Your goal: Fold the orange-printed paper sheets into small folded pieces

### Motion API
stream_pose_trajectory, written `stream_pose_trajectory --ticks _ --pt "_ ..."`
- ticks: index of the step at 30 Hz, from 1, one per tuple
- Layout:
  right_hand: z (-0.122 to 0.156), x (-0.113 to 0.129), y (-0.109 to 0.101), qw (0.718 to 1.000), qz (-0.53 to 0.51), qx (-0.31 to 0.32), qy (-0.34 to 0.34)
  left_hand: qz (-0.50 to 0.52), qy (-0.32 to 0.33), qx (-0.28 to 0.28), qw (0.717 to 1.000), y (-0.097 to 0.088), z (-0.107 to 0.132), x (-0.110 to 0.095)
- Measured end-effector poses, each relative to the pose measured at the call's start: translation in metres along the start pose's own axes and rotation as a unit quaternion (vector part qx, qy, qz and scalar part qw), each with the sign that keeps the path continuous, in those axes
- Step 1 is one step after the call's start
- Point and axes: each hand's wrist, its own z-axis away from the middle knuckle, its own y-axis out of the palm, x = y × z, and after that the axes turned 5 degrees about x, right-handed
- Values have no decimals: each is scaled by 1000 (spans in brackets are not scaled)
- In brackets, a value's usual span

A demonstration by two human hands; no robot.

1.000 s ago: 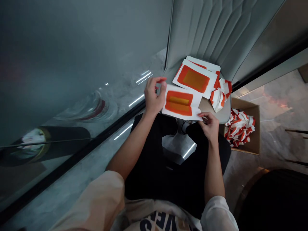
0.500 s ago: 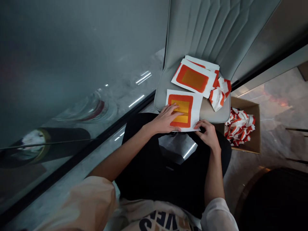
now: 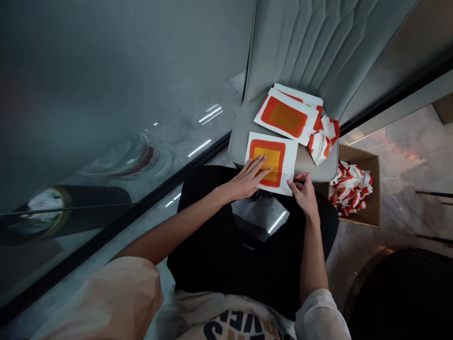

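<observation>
Resting on the orange-and-yellow sheet (image 3: 278, 158), your left hand (image 3: 247, 182) has its fingers spread, presumably to hold the paper flat. Your right hand (image 3: 303, 192) pinches the sheet's right edge near its lower corner, likely for steadiness. This 1 sheet lies on the front of the chair seat (image 3: 240, 139), its near edge seemingly overhanging, probably for easy gripping. Just beyond: a stack of sheets (image 3: 286, 115), slightly fanned. To its right: crumpled paper (image 3: 322, 141). Farther right, lower: a cardboard box (image 3: 374, 182) of red-and-white scraps (image 3: 351, 186), apparently within reach.
</observation>
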Motion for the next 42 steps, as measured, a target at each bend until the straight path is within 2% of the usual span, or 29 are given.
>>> stream_pose_trajectory --ticks 2,4,8,10,13,18,22,28,30,32,35,37,38,40,42 --pt "-1 -3 6 997 -48 -49 23 3 6 5 1000 1 0 3" --pt "-2 -3 10 993 -85 -62 57 4 7 9 1000 1 0 4" --pt "-2 5 14 981 -154 36 112 12 24 25 999 0 -1 4" --pt "-4 10 14 974 -182 78 109 25 35 38 998 -1 -1 3" --pt "-7 12 11 972 -182 103 102 63 41 41 996 -7 -1 3" --pt "-10 9 10 973 -181 103 95 138 34 -21 990 -16 1 5" --pt "-11 9 12 976 -187 78 76 103 17 -77 992 -17 1 8" --pt "-16 9 17 977 -189 30 91 59 -26 -99 993 -11 -1 5" --pt "-17 8 18 976 -194 25 98 59 -43 -123 990 -11 -1 2" --pt "-19 6 20 977 -190 27 97 59 -81 -167 981 -11 0 0" --pt "-22 1 20 982 -176 16 68 84 -194 -226 951 -9 6 0" --pt "-24 -3 19 986 -163 2 43 122 -262 -221 932 -7 10 2" --pt "-25 -4 19 987 -155 -4 32 150 -275 -210 926 -5 11 3" --pt "-26 -6 17 990 -137 -14 13 233 -254 -195 918 -2 9 5" --pt "-26 -4 16 992 -121 -24 -7 330 -196 -186 904 -1 5 5"
